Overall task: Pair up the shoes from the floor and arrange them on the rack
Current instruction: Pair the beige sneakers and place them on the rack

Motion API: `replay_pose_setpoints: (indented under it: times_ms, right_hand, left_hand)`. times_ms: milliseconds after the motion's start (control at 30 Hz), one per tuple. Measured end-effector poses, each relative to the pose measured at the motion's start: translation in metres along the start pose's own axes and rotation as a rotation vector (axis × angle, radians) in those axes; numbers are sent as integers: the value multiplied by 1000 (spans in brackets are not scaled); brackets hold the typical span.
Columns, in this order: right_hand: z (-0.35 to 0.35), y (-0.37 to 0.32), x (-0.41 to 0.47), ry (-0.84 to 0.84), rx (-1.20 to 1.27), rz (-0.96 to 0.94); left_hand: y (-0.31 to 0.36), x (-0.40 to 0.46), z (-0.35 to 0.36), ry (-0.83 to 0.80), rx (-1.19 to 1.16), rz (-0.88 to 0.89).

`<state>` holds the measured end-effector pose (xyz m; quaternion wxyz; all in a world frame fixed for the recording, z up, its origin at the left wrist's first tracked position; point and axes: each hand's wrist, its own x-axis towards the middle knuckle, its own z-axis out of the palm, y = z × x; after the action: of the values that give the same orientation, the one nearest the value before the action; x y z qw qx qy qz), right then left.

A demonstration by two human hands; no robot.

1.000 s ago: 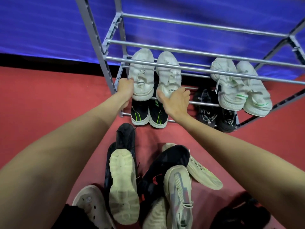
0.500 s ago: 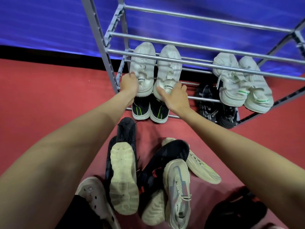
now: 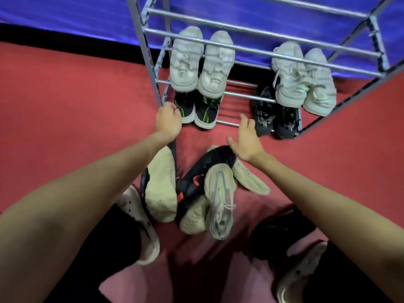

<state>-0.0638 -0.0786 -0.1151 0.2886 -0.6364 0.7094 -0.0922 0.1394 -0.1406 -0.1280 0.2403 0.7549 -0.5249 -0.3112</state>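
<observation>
Here the black shoe with red accents (image 3: 205,169) lies in the pile at the lower centre of the frame, its long axis running diagonally from lower left up to upper right, its dark toe end ending just under the right hand (image 3: 246,139). That hand hovers with fingers spread and empty, palm down, the thumb almost touching the shoe's upper end; it looks the nearer hand for this shoe. Leaning on the shoe's lower part is a grey-beige sneaker (image 3: 219,202), laces up, and a pale sole (image 3: 249,179) pokes out to its right. To the left, an upturned cream sole (image 3: 160,184) lies nearly vertical in the frame, directly below the left hand (image 3: 168,121), whose fingers are curled loosely and grip nothing I can make out. Above, the rack (image 3: 260,51) already carries four pairs: white sneakers (image 3: 201,62) upper left, another white pair (image 3: 303,77) upper right, black-green shoes (image 3: 197,110) and black shoes (image 3: 275,115) beneath.
</observation>
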Motion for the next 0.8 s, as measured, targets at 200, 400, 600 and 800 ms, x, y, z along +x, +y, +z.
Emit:
replay_pose_setpoints:
  times_ms: [200,400,600,800]
  right_hand:
    - [16,36,-72,-155,-60,57]
    - [59,72,-122,-360,-53,182]
    - [103,93,-128,-490,187,388]
    - [124,98,-127,-380,551,446]
  left_hand:
    - [-11,-75,25,-191,-53,11]
    - [-49,-148,56,-304,-41,-75]
    - [-81,-174,69,-391,24,-157]
    - [-80,-176,77,-518,-23,-157]
